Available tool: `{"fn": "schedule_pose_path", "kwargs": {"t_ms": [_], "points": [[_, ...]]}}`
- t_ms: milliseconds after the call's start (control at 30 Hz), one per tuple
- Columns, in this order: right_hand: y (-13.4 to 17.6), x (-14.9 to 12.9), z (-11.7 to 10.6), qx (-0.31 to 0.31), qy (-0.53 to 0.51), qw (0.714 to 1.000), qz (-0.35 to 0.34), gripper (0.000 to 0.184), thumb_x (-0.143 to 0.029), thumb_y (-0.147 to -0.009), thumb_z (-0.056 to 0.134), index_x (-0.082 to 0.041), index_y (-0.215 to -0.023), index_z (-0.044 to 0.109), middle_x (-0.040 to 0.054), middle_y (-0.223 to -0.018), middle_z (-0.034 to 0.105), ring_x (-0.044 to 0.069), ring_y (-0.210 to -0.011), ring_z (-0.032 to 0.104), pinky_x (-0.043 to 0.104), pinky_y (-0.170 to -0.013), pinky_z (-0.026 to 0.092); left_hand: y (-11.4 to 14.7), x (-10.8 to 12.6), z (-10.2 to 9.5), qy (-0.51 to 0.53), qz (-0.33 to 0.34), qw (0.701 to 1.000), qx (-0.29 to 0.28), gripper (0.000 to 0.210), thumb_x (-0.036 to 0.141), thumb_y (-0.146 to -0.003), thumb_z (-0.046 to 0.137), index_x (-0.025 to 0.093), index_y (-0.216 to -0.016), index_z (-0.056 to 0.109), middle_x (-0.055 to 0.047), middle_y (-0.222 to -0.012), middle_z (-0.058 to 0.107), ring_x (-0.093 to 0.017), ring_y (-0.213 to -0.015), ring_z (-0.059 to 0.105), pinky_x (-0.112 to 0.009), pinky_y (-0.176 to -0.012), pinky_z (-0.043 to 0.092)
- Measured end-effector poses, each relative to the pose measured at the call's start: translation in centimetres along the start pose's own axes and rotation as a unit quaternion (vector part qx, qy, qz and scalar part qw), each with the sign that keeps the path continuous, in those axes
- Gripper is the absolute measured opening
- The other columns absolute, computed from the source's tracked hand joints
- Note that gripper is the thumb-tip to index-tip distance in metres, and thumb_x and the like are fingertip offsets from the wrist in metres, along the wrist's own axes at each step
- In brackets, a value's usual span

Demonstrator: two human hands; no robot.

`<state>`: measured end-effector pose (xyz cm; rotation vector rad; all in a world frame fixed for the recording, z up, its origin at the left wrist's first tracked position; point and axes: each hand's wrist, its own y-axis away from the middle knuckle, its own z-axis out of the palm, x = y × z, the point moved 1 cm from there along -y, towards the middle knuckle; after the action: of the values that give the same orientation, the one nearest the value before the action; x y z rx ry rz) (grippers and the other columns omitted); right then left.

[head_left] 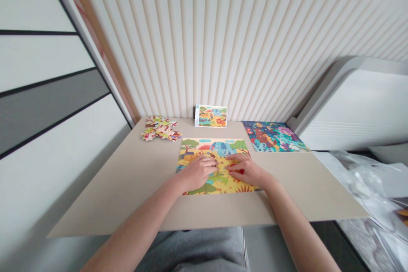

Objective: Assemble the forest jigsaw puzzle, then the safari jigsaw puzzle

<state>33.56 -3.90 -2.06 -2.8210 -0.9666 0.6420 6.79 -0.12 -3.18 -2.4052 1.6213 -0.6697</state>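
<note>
An animal jigsaw puzzle (219, 185) lies flat near the middle of the table, its pieces joined into a rectangle with elephants, trees and a green crocodile on yellow ground. On its left half rests my left hand (196, 174), palm down, fingers stretched toward the puzzle's middle. My right hand (247, 171) lies over the right half with its fingers apart, touching the surface around a red patch of the picture. Neither hand shows anything held. The parts of the puzzle beneath both hands are hidden.
Behind the puzzle a picture card (211, 117) with the same scene leans upright against the pleated wall. Loose puzzle pieces (161, 131) are heaped at the back left of the table (134, 187). A dark blue puzzle (276, 137) lies back right. Clear plastic wrapping (361, 178) is beyond the right edge.
</note>
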Motion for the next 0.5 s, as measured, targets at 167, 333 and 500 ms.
{"fn": "schedule_pose_path", "kwargs": {"t_ms": [167,333,500], "points": [[0.2,-0.6,-0.3,-0.007,0.025,1.000,-0.002,0.025,-0.033,-0.096,0.063,-0.035,-0.117,0.076,0.0065,-0.137,0.062,0.027,-0.126,0.056,0.048,-0.111,0.042,0.1,0.3,0.3,-0.027,0.000,0.999,-0.017,0.051,0.000,-0.087,0.048,0.025,-0.126,0.068,-0.007,-0.132,0.067,-0.022,-0.126,0.058,-0.042,-0.113,0.042],[0.3,-1.3,-0.6,-0.004,0.045,0.999,-0.001,0.025,-0.033,-0.098,0.060,-0.035,-0.117,0.076,0.0068,-0.126,0.067,0.024,-0.117,0.061,0.046,-0.107,0.044,0.0,0.7,0.4,-0.068,0.009,0.997,-0.041,0.046,0.002,-0.090,0.050,0.025,-0.126,0.067,-0.006,-0.133,0.065,-0.023,-0.128,0.056,-0.042,-0.113,0.040],[0.4,-1.5,-0.6,-0.009,0.042,0.999,0.001,0.027,-0.042,-0.099,0.058,-0.029,-0.112,0.078,0.0089,-0.125,0.067,0.025,-0.116,0.061,0.045,-0.107,0.043,-0.3,1.0,0.8,-0.095,0.045,0.994,-0.042,0.034,0.010,-0.095,0.053,0.020,-0.124,0.067,-0.010,-0.129,0.066,-0.023,-0.126,0.057,-0.043,-0.117,0.035]]}}
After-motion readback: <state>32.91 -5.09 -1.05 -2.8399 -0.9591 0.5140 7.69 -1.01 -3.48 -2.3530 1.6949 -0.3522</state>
